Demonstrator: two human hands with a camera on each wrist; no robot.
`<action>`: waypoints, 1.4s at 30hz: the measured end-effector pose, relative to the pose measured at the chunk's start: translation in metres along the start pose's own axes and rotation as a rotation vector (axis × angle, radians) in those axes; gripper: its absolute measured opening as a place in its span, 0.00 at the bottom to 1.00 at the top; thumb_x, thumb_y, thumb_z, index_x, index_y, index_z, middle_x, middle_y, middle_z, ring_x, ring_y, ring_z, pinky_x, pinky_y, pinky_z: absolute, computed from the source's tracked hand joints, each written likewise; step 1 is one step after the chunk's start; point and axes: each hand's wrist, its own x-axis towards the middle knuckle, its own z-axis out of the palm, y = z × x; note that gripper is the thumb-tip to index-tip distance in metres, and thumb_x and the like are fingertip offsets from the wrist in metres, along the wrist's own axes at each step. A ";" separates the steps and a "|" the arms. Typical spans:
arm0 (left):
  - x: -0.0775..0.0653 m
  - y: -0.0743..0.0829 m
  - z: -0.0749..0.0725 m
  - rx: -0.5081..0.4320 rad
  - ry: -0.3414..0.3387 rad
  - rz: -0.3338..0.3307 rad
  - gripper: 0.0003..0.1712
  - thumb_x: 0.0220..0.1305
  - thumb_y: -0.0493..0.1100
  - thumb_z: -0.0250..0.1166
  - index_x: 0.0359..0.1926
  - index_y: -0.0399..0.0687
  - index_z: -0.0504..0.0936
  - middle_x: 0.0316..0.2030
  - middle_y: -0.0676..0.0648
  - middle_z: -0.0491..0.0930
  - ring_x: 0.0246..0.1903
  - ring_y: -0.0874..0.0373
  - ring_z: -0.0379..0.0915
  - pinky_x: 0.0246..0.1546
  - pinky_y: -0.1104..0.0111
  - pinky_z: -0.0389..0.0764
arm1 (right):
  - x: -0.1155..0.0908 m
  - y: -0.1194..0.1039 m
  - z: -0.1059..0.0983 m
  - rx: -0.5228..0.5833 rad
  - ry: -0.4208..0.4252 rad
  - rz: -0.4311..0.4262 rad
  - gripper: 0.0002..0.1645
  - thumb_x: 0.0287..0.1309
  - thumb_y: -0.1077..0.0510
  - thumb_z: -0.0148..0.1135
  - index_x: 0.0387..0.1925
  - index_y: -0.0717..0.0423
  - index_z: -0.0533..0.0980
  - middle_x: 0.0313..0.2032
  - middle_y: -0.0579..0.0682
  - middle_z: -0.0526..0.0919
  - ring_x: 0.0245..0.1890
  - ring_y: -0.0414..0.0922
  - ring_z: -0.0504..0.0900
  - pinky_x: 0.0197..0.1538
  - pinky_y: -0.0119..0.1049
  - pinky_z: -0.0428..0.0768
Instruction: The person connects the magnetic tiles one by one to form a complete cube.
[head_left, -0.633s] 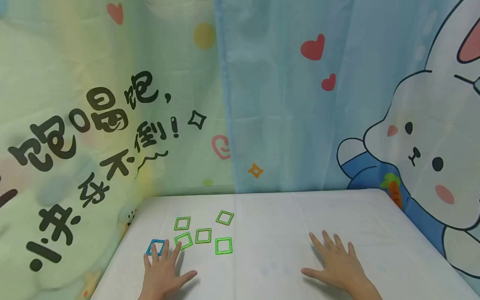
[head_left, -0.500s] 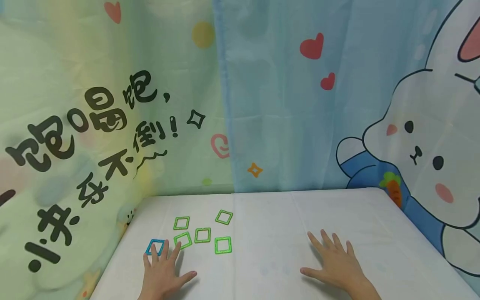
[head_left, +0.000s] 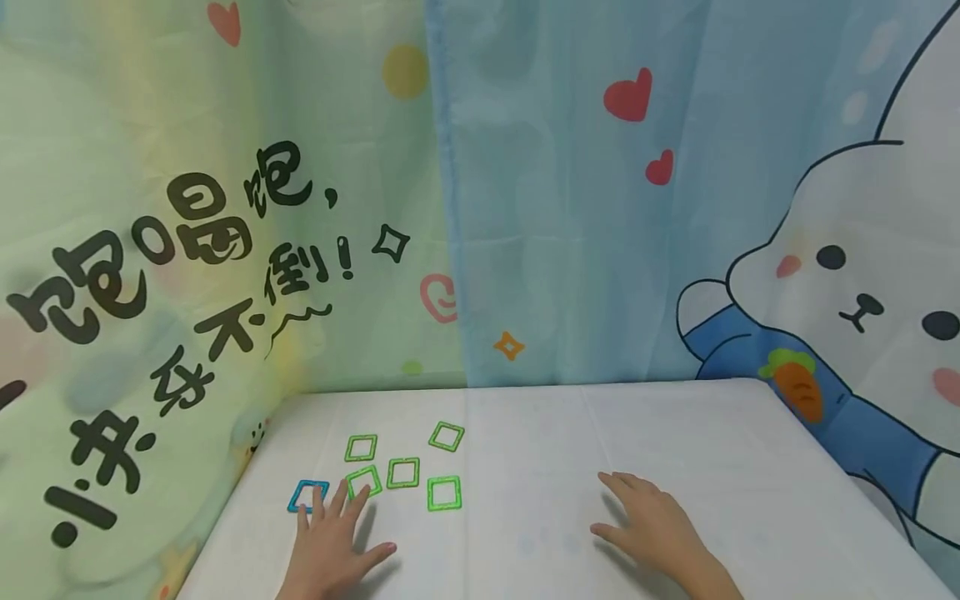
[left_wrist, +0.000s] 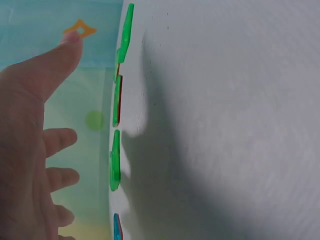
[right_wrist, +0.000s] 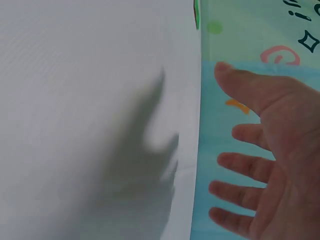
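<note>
My left hand (head_left: pixel 326 546) hovers at the near left with fingers spread, its shadow falling on the white table. Just beyond its fingertips lie a blue square frame (head_left: pixel 291 497), partly covered by the fingers, and a green square frame (head_left: pixel 377 480). More green square frames lie flat behind and to the right: one at the back left (head_left: pixel 348 448), a tilted one (head_left: pixel 460 437), one in the middle (head_left: pixel 403 486) and one nearest the centre (head_left: pixel 445 507). Over the right half hangs my right hand (head_left: pixel 651 525), thumb apart from the fingers, holding nothing.
The white table (head_left: pixel 540 467) runs back to a printed curtain (head_left: pixel 555 275). Another curtain panel with dark lettering (head_left: pixel 225 237) stands along the left side, and a printed rabbit (head_left: pixel 862 367) is on the right.
My right hand has turned and shifted slightly left, its fingers now closer together. My left hand stays nearly in place, its fingers leaning a little right. The frames have not moved on the table.
</note>
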 end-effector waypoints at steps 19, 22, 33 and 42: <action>0.024 0.035 0.006 -0.093 0.040 0.168 0.34 0.53 0.59 0.70 0.56 0.45 0.79 0.55 0.37 0.75 0.57 0.37 0.68 0.48 0.43 0.72 | 0.071 -0.071 0.025 0.268 0.003 -0.104 0.26 0.47 0.52 0.76 0.49 0.57 0.80 0.44 0.49 0.82 0.46 0.50 0.79 0.49 0.49 0.75; 0.022 0.042 0.008 -0.102 0.004 0.144 0.31 0.53 0.57 0.71 0.55 0.46 0.79 0.55 0.38 0.75 0.56 0.41 0.70 0.48 0.45 0.72 | 0.081 -0.081 0.034 0.279 -0.032 -0.150 0.26 0.48 0.52 0.76 0.49 0.58 0.80 0.40 0.50 0.81 0.43 0.50 0.79 0.47 0.49 0.75; 0.014 0.051 0.015 -0.123 -0.109 0.080 0.31 0.52 0.56 0.73 0.54 0.48 0.80 0.52 0.42 0.77 0.51 0.43 0.74 0.49 0.49 0.74 | 0.104 -0.100 0.071 0.301 -0.117 -0.200 0.29 0.45 0.48 0.77 0.48 0.58 0.80 0.38 0.47 0.79 0.41 0.47 0.77 0.48 0.48 0.74; 0.008 0.054 0.014 -0.153 -0.190 0.006 0.37 0.44 0.56 0.78 0.55 0.49 0.80 0.53 0.42 0.76 0.52 0.42 0.73 0.51 0.48 0.72 | 0.113 -0.107 0.087 0.262 -0.121 -0.198 0.36 0.41 0.43 0.77 0.52 0.56 0.79 0.40 0.46 0.79 0.44 0.47 0.75 0.50 0.47 0.72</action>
